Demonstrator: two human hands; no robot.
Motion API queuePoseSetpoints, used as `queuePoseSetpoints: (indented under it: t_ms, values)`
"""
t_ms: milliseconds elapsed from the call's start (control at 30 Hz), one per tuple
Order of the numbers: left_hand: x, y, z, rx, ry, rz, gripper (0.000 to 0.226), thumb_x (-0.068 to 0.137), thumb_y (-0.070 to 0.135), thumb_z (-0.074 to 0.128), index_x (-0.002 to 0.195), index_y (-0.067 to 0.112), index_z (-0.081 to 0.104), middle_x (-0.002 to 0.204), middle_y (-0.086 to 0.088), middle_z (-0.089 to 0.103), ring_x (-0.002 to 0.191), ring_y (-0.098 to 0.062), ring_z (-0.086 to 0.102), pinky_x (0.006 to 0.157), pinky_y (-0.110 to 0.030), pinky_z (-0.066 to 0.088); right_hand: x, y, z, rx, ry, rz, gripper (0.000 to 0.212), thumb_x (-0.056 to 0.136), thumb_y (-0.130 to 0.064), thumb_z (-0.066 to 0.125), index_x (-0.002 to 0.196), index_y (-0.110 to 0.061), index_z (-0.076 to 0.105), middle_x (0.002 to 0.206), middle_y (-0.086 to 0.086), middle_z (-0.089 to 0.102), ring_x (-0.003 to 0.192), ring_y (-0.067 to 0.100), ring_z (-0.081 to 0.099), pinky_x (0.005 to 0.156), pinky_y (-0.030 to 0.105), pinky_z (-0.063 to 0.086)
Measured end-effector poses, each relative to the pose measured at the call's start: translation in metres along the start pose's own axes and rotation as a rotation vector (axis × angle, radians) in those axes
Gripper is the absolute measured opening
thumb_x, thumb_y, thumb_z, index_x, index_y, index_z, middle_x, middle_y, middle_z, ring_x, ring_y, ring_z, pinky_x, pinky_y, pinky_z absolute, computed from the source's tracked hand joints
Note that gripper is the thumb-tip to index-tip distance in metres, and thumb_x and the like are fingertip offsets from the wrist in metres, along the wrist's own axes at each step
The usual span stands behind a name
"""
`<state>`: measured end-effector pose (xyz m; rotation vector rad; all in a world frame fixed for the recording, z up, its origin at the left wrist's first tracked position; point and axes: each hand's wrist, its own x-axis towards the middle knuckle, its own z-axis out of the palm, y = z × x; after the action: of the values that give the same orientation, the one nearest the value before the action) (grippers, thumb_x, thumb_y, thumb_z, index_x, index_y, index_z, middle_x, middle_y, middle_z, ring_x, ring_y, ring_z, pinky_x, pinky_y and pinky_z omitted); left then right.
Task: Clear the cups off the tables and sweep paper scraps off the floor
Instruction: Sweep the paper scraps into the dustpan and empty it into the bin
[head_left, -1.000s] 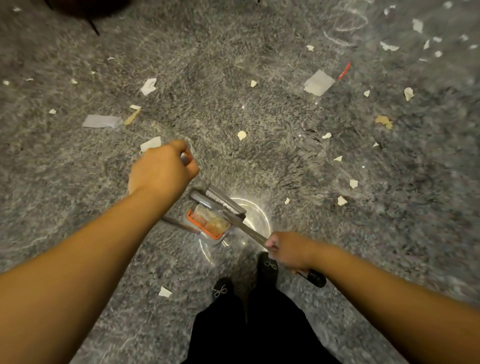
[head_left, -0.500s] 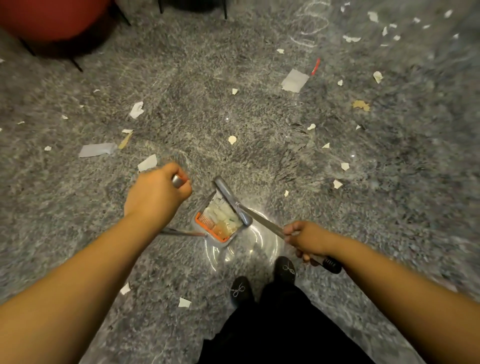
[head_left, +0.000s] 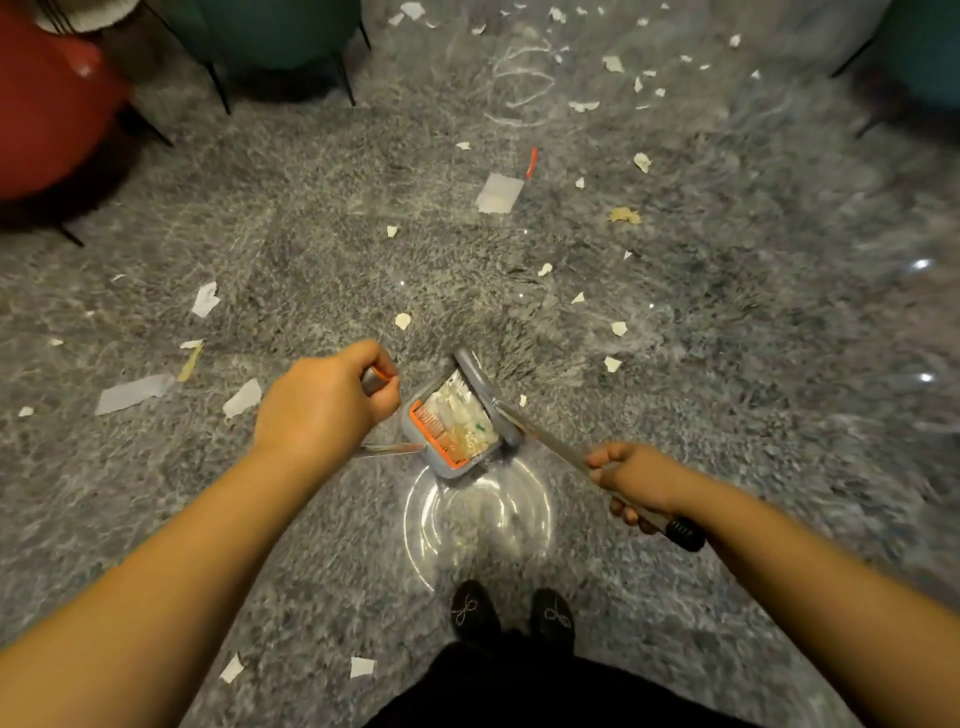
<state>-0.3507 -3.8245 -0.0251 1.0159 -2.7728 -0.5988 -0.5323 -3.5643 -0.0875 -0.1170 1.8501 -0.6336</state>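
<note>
The sweeping step is in hand: the left hand (head_left: 322, 402) clenches the dustpan handle (head_left: 375, 378), the right hand (head_left: 635, 475) grasps the broom shaft (head_left: 550, 448), and the broom head (head_left: 488, 397) lies against the dustpan (head_left: 453, 428), which holds scraps. Paper scraps (head_left: 498, 193) lie scattered over the carpeted floor (head_left: 311, 218); next, reach toward the nearest ones just ahead.

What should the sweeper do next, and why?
Probably draw the broom in the right hand over the small scrap beside it and into the dustpan, held by the left hand. That scrap lies nearest; the pan already holds paper.
</note>
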Motion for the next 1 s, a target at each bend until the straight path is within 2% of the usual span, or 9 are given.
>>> queuePoseSetpoints:
  t_ms: [167,267,367,433,567,633,700,833,1000]
  values:
    - [0.017,0.038,0.003,0.028,-0.004,0.175,0.009,0.081,0.035,0.072,0.086,0.03,0.066,0.072,-0.006,0.069,0.07,-0.035,0.064,0.055,-0.035,0.047,-0.031,0.033,-0.011,0.11,0.089,0.0,0.011,0.099,-0.014,0.047,0.095,-0.021,0.055,0.056,0.009,0.047,0.034,0.014,0.041,0.038,0.018,0.033]
    - [0.024,0.059,0.007,0.038,-0.043,0.29,0.009,0.08,0.034,0.072,0.087,0.031,0.067,0.074,-0.008,0.071,0.073,-0.036,0.065,0.057,-0.036,0.049,-0.048,0.058,-0.006,0.203,0.176,0.046,0.01,0.099,-0.015,0.049,0.105,-0.021,0.054,0.058,0.008,0.05,0.033,0.013,0.043,0.037,0.017,0.034]
    - [0.029,0.078,0.013,0.036,-0.091,0.428,0.009,0.08,0.034,0.071,0.087,0.03,0.067,0.075,-0.008,0.07,0.074,-0.036,0.065,0.056,-0.033,0.045,-0.067,0.085,0.007,0.347,0.259,0.089,0.01,0.099,-0.017,0.05,0.105,-0.024,0.054,0.057,0.009,0.052,0.034,0.014,0.044,0.038,0.019,0.035]
    - [0.03,0.094,0.017,0.025,-0.136,0.528,0.009,0.08,0.033,0.071,0.088,0.028,0.068,0.074,-0.009,0.07,0.073,-0.036,0.065,0.057,-0.034,0.047,-0.084,0.104,0.021,0.449,0.314,0.119,0.01,0.099,-0.017,0.05,0.104,-0.024,0.053,0.057,0.009,0.051,0.035,0.014,0.043,0.038,0.019,0.034]
    - [0.023,0.135,0.028,0.004,-0.231,0.725,0.007,0.08,0.034,0.071,0.083,0.032,0.066,0.071,-0.005,0.069,0.069,-0.033,0.064,0.053,-0.031,0.042,-0.118,0.144,0.053,0.582,0.454,0.139,0.023,0.098,-0.012,0.051,0.121,-0.014,0.054,0.05,0.008,0.048,0.029,0.011,0.042,0.033,0.016,0.033]
    - [0.013,0.157,0.036,0.004,-0.275,0.823,0.007,0.08,0.035,0.071,0.083,0.033,0.065,0.069,-0.002,0.069,0.067,-0.03,0.063,0.052,-0.029,0.038,-0.137,0.162,0.07,0.636,0.517,0.154,0.028,0.097,-0.008,0.051,0.125,-0.007,0.053,0.047,0.006,0.048,0.026,0.009,0.041,0.031,0.016,0.032]
    - [-0.002,0.181,0.045,0.013,-0.318,0.908,0.007,0.081,0.036,0.07,0.084,0.034,0.065,0.07,0.0,0.069,0.068,-0.028,0.064,0.052,-0.03,0.041,-0.158,0.18,0.085,0.709,0.567,0.181,0.029,0.098,-0.007,0.05,0.127,-0.005,0.052,0.046,0.002,0.05,0.025,0.008,0.041,0.03,0.015,0.032]
    - [-0.048,0.225,0.065,0.009,-0.379,1.069,0.007,0.081,0.036,0.069,0.087,0.033,0.066,0.071,0.0,0.07,0.07,-0.03,0.065,0.053,-0.03,0.041,-0.203,0.217,0.115,0.838,0.601,0.249,0.03,0.1,-0.01,0.047,0.129,-0.006,0.05,0.058,0.008,0.051,0.028,0.009,0.044,0.031,0.016,0.034]
    - [-0.124,0.272,0.086,-0.017,-0.46,1.247,0.007,0.079,0.035,0.071,0.085,0.034,0.067,0.072,-0.002,0.07,0.071,-0.032,0.065,0.055,-0.028,0.041,-0.248,0.277,0.167,1.005,0.698,0.338,0.032,0.099,-0.013,0.047,0.131,-0.012,0.05,0.058,0.007,0.049,0.031,0.01,0.044,0.034,0.017,0.034]
